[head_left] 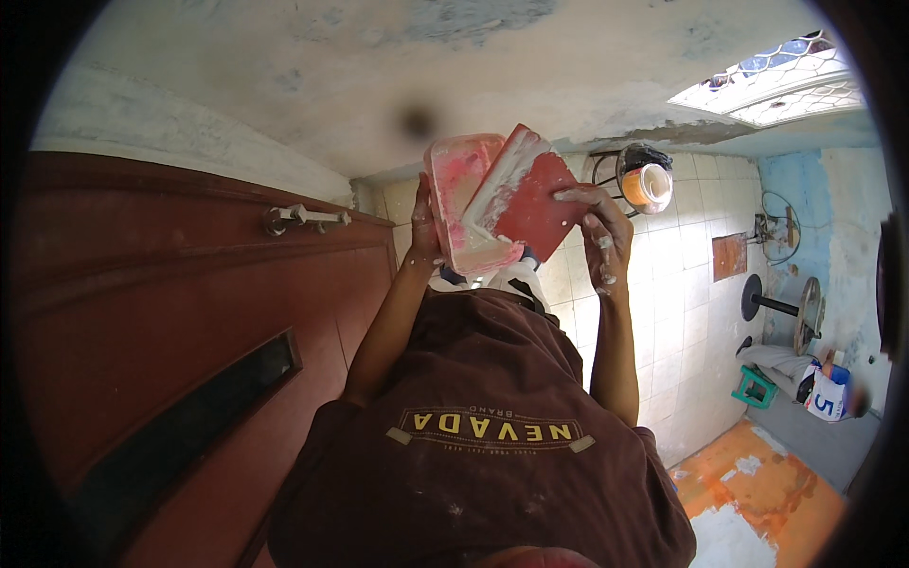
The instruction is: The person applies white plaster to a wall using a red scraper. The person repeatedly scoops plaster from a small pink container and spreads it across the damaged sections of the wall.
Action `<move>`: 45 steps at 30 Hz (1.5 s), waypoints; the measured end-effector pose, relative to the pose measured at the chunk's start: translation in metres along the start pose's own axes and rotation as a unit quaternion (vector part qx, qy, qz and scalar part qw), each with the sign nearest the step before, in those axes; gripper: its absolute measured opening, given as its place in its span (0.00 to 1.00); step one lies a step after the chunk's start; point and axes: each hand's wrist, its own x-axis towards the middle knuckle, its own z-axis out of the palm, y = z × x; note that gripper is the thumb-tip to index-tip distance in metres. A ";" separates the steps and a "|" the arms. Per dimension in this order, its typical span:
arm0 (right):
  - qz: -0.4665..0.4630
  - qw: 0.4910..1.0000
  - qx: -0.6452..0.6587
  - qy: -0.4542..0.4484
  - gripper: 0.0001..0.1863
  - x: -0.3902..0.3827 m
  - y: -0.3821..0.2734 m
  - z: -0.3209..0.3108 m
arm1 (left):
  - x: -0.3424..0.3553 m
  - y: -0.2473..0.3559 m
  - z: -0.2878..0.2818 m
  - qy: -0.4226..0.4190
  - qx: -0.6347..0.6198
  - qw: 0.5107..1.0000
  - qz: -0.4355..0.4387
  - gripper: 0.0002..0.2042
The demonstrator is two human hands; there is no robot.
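My left hand (425, 229) grips the left side of a pink rectangular plastic tray (443, 180), smeared inside with whitish paste. Over the tray's right part tilts a flat red filling blade (544, 204), its far-left edge coated with pale putty. My right hand (607, 237) holds that blade at its right edge, fingers bent and spotted with putty. The blade overlaps the tray and hides part of its inside. Both things are in front of my chest, above the floor.
A brown-red door (189, 246) with a metal handle (308, 218) stands close on my left. Ahead rises a patchy plastered wall (284, 85). An orange-white bucket (648, 189) stands on a stool at the right. Farther right, a person (824, 388) is by a green stool (754, 387).
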 end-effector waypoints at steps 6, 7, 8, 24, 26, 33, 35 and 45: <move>0.063 0.986 -0.054 0.144 0.27 0.003 0.000 0.030 | 0.001 -0.003 0.014 -0.034 0.015 0.999 0.038 0.35; 0.063 0.987 -0.041 0.143 0.30 0.004 -0.002 0.033 | 0.004 -0.003 0.016 -0.045 0.014 0.998 0.047 0.35; 0.064 0.987 -0.029 0.143 0.32 0.005 -0.002 0.035 | 0.007 -0.005 0.012 -0.043 0.015 0.998 0.047 0.38; 0.026 0.924 0.301 0.236 0.29 0.001 0.027 0.008 | 0.013 -0.011 -0.002 -0.015 0.016 0.999 0.038 0.36; 0.109 0.902 0.322 0.267 0.15 0.007 0.027 -0.007 | 0.023 -0.015 0.005 -0.017 0.018 0.999 0.028 0.36; 0.079 0.787 0.579 0.197 0.12 0.030 0.028 -0.042 | 0.062 -0.039 0.017 -0.004 0.036 0.999 0.022 0.34; 0.041 0.763 0.636 0.109 0.05 0.031 0.057 -0.064 | 0.073 -0.047 0.015 -0.007 0.034 0.999 0.027 0.34; 0.161 0.842 0.514 0.025 0.11 0.066 0.068 -0.090 | 0.114 -0.076 0.023 -0.048 -0.007 0.996 0.069 0.36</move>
